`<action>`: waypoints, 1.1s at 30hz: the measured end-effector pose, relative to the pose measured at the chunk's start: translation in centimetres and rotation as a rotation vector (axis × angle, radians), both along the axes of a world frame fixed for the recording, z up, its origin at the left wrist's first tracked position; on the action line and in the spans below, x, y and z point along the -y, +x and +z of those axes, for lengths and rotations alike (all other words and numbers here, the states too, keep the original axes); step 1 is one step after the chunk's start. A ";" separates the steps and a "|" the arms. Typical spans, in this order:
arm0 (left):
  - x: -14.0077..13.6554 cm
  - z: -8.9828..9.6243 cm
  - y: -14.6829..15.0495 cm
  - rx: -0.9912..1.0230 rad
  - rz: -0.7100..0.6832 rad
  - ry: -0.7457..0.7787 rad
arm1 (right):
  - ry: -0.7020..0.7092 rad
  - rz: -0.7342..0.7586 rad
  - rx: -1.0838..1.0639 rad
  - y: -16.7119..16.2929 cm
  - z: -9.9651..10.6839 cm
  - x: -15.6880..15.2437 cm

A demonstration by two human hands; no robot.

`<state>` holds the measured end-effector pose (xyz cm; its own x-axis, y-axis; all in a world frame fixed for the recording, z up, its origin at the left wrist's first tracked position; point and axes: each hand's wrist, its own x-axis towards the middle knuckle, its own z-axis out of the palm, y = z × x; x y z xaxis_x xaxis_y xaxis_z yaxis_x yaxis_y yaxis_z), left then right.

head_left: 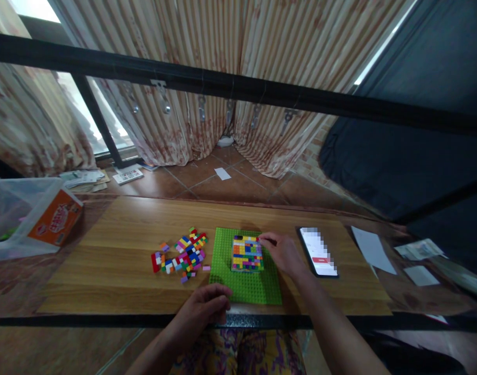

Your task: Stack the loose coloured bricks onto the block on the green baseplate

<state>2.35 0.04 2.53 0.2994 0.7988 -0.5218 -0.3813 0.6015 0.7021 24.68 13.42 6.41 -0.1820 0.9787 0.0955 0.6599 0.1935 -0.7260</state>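
Note:
A square stack of multicoloured toy building bricks [247, 254] stands on a green studded baseplate [223, 239]. My right hand [284, 253] reaches in from the right, thumb and fingertips pinched at the stack's far right corner. A small red brick [258, 239] shows at those fingertips, touching or just above the stack's top; I cannot tell which. Over the baseplate's near left corner, my left hand [209, 304] hovers or rests with loosely curled fingers apart and nothing visible in them. Left of the baseplate lies a loose pile of mixed bricks [187, 258].
A phone [318, 252] with a lit screen lies right of the baseplate on the wooden board [117, 250]. A clear plastic bin [23, 219] with an orange label stands at the left. A dark metal bar [223, 86] crosses ahead, before curtains. Papers [373, 249] lie at the right.

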 end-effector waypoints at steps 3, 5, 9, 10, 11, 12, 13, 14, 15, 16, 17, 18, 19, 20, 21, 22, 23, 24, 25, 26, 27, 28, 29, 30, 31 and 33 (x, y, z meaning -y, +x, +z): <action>-0.1 0.0 0.1 0.005 0.008 0.008 | -0.008 -0.005 -0.033 0.0 -0.2 0.1; -0.1 0.0 0.2 0.014 0.017 0.017 | -0.012 -0.002 -0.054 0.1 -0.4 0.2; 0.4 0.3 0.3 -0.008 0.063 0.048 | 0.030 -0.091 -0.089 0.2 -0.5 1.2; 0.6 0.4 0.3 -0.022 0.076 0.058 | 0.067 -0.131 -0.091 0.0 -0.3 1.7; 0.8 0.5 0.3 -0.038 0.087 0.070 | 0.113 -0.161 -0.089 -0.3 0.0 2.4; 1.0 0.5 0.2 -0.055 0.096 0.082 | 0.165 -0.176 -0.081 -0.8 0.3 3.1; 1.2 0.6 0.1 -0.073 0.104 0.095 | 0.213 -0.160 -0.067 -1.6 0.7 3.9; 1.3 0.6 0.1 -0.091 0.108 0.108 | 0.252 -0.115 -0.058 -2.5 1.2 4.8; 1.4 0.5 0.1 -0.106 0.111 0.124 | 0.273 -0.034 -0.044 -3.6 1.5 5.6; 1.4 0.4 0.2 -0.118 0.105 0.145 | 0.285 0.066 -0.016 -4.9 1.8 6.3; 1.4 0.2 0.4 -0.124 0.094 0.170 | 0.273 0.180 0.032 -6.3 1.9 6.9; 1.3 0.0 0.6 -0.127 0.083 0.200 | 0.252 0.272 0.096 -7.7 1.8 7.4; 1.3 -0.2 0.9 -0.127 0.075 0.231 | 0.236 0.336 0.169 -9.1 1.6 7.7; 1.2 -0.4 1.1 -0.128 0.074 0.258 | 0.229 0.372 0.245 -10.4 1.3 7.8; 1.2 -0.6 1.4 -0.130 0.081 0.277 | 0.211 0.386 0.327 -11.5 0.8 7.8; 1.1 -0.8 1.7 -0.135 0.093 0.282 | 0.190 0.387 0.404 -12.4 0.4 7.6; 1.1 -0.9 1.9 -0.141 0.105 0.278 | 0.172 0.380 0.471 -13.2 0.0 7.4; 1.1 -1.1 2.0 -0.146 0.117 0.269 | 0.151 0.366 0.530 -13.7 -0.4 7.2; 1.0 -1.2 2.1 -0.147 0.126 0.260 | 0.133 0.352 0.573 -14.1 -0.7 6.9; 1.0 -1.3 2.2 -0.142 0.132 0.252 | 0.120 0.340 0.601 -14.4 -0.8 6.6; 0.9 -1.4 2.2 -0.131 0.138 0.249 | 0.109 0.333 0.618 -14.6 -0.9 6.4; 0.8 -1.6 2.1 -0.117 0.139 0.249 | 0.102 0.331 0.626 -14.6 -0.9 6.3; 0.7 -1.7 2.1 -0.103 0.135 0.251 | 0.098 0.335 0.627 -14.6 -0.9 6.2; 0.6 -1.8 2.1 -0.094 0.128 0.251 | 0.096 0.337 0.622 -14.6 -0.8 6.1; 0.5 -1.9 2.1 -0.092 0.120 0.248 | 0.095 0.339 0.607 -14.4 -0.7 6.2; 0.3 -1.8 1.9 -0.100 0.123 0.221 | 0.096 0.335 0.535 -13.7 -0.5 6.5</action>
